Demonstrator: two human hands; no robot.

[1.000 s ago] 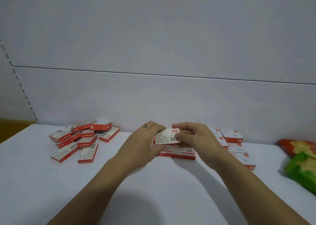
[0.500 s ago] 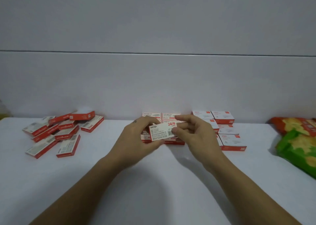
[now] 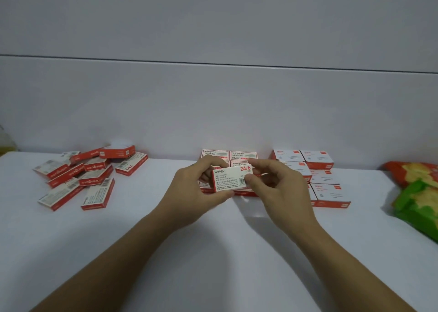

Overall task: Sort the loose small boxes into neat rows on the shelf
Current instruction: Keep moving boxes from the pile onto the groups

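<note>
The left hand (image 3: 192,189) and right hand (image 3: 280,192) are pinching a small red-and-white cardboard box (image 3: 231,180), partly hiding the neat box rows (image 3: 228,155) behind it.

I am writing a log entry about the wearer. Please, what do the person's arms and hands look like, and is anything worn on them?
Both arms are bare. The left hand and right hand have no glove and no ring that can be seen. The left forearm and right forearm show no sleeve, watch or band down to the bottom edge of the picture.
</note>
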